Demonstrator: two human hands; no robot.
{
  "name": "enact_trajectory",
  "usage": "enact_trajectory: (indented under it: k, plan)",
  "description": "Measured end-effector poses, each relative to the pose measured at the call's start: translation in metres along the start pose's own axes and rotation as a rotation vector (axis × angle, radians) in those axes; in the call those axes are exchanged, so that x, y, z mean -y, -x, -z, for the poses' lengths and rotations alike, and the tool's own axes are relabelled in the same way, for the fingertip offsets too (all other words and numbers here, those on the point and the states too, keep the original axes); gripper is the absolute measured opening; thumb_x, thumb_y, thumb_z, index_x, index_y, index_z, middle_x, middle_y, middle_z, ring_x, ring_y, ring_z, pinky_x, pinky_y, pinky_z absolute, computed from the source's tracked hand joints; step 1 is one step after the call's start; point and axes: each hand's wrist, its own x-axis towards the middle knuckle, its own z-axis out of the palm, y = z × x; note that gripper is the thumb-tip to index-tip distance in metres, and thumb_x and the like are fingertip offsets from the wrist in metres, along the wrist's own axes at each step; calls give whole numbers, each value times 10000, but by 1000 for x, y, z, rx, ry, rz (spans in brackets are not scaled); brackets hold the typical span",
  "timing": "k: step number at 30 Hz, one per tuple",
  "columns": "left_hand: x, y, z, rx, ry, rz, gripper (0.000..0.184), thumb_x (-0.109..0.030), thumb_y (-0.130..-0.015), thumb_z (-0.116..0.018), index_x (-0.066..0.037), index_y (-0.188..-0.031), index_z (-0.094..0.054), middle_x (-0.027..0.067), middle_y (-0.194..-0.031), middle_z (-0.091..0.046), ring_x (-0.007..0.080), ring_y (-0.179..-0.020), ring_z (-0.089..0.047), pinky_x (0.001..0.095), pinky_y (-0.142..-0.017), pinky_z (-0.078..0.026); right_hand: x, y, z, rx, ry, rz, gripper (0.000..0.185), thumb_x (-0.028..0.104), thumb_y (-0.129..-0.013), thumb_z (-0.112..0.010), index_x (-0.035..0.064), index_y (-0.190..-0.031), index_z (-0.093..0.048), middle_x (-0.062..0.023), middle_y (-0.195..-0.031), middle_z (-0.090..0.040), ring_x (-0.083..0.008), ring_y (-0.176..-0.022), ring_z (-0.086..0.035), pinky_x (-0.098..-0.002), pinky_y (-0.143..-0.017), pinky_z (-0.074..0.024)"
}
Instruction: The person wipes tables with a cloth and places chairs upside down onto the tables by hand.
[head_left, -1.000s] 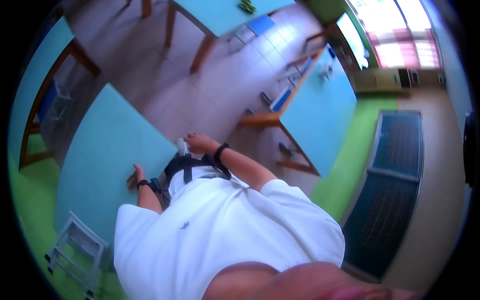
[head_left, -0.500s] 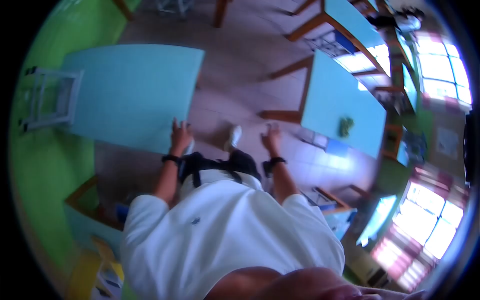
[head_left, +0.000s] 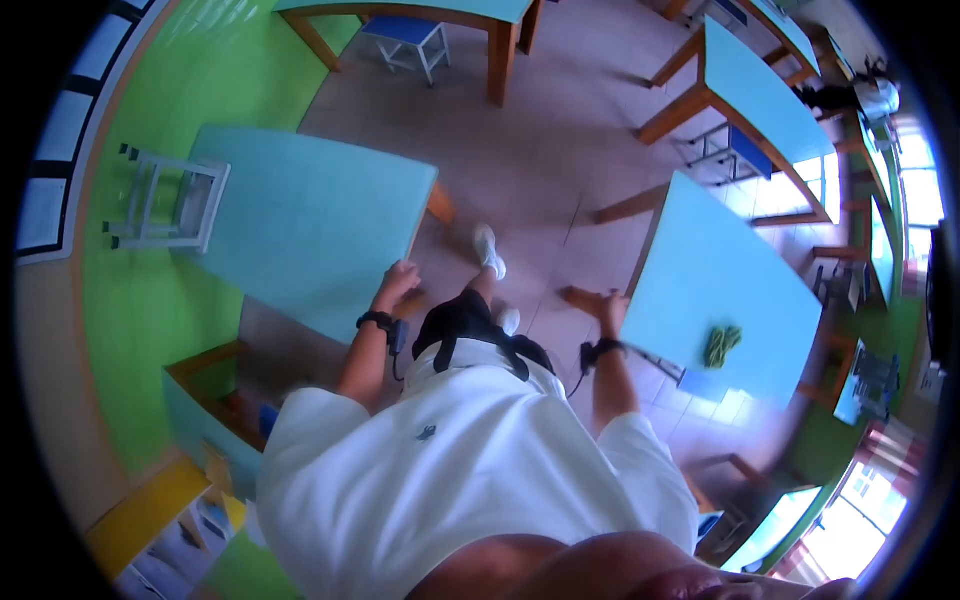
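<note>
My left hand [head_left: 397, 286] hangs beside the near corner of the left light-blue table [head_left: 310, 215], its fingers loosely bent with nothing seen in them. My right hand [head_left: 609, 312] is by the left edge of the right light-blue table [head_left: 715, 275]; its fingers are loosely apart and hold nothing visible. Whether either hand touches a table edge, I cannot tell. On the right table lies a green, rope-like bundle [head_left: 722, 346], beyond my right hand. A black band [head_left: 376, 320] with a small device and cable circles my left wrist, and another band [head_left: 600, 350] is on my right.
An upturned stool [head_left: 205, 210] rests on the left table against the green wall [head_left: 140, 330]. Ahead, a blue-topped stool [head_left: 405, 32] stands under another table [head_left: 430, 10]. More tables line the right side, where a person [head_left: 875, 98] is far off. Tiled floor [head_left: 530, 200] runs between the tables.
My view has shifted, and both tables appear lower and further right. My right hand now appears against the right table's edge. One foot has swung forward.
</note>
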Motion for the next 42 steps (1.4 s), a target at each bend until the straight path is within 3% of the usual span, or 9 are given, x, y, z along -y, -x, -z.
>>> enact_trajectory:
  k: [6,12,19,24,27,28,32,33,42]
  plan:
    - [-187,-80,-96,357,328,-451,395,-368,-942,-530,-65,-1195,-553,90,-1159,-579,173,-1081,-547,292,-882,-450,281,10,50,358,-629,648,412,272,-960,-485,56,-1309,-452,-207,-1323,-473,-392,-1104,-533,-447,-973,-412]
    - [-354,-119,-75,555,1097,-114,639,-520,-929,-469,-117,-1419,-383,98,-1440,-348,230,-1316,-348,338,-1068,-300,440,-67,98,88,-366,984,503,366,-986,-289,101,-1405,-374,-191,-1377,-394,-362,-1303,-325,-452,-1086,-239]
    - [-443,-206,-6,138,348,-698,534,-398,-944,-484,62,-1216,-467,270,-1221,-470,327,-1134,-493,380,-987,-376,582,-142,163,459,-448,1037,455,209,-962,-344,43,-1384,-381,-163,-1430,-350,-310,-1331,-314,-402,-1070,-281]
    - [-452,-297,56,-780,-72,-1203,534,-462,-860,-619,-53,-1193,-535,230,-1287,-461,335,-1144,-489,418,-960,-394,681,-174,168,1089,-842,724,424,93,-948,-353,25,-1365,-398,-147,-1453,-327,-261,-1341,-313,-359,-1060,-306]
    - [-465,-350,85,-852,24,-1104,465,-340,-803,-706,-99,-1173,-562,180,-1220,-531,313,-1108,-527,424,-917,-434,743,-215,154,1391,-1006,655,361,38,-922,-374,23,-1267,-479,-127,-1472,-314,-221,-1338,-313,-321,-1014,-346]
    - [-469,-364,88,-910,17,-1044,417,-270,-794,-717,-95,-1147,-581,171,-1163,-569,315,-1075,-550,418,-900,-451,770,-232,155,1305,-937,767,290,4,-914,-420,-14,-1178,-541,-108,-1267,-525,-195,-1089,-539,-284,-917,-408]
    - [-500,-390,148,-497,-340,-368,154,-92,-843,-567,-49,-989,-589,135,-1013,-583,333,-963,-554,415,-816,-476,866,-332,142,915,-417,1504,207,-6,-896,-491,-15,-1080,-585,-108,-998,-642,-179,-854,-631,-282,-731,-494]
    - [-463,-435,144,-613,-457,-608,100,-99,-870,-558,-35,-943,-582,157,-972,-570,345,-940,-552,417,-821,-460,892,-353,124,761,-378,1598,181,-1,-893,-509,-15,-1051,-594,-104,-926,-660,-169,-760,-642,-280,-674,-507]
    - [-391,-693,171,-1023,57,-41,251,-217,-938,-492,5,-1003,-590,213,-1001,-587,380,-936,-545,452,-836,-434,991,-469,33,368,-114,1142,183,48,-895,-552,16,-1057,-628,-106,-878,-633,-211,-765,-602,-324,-705,-487]
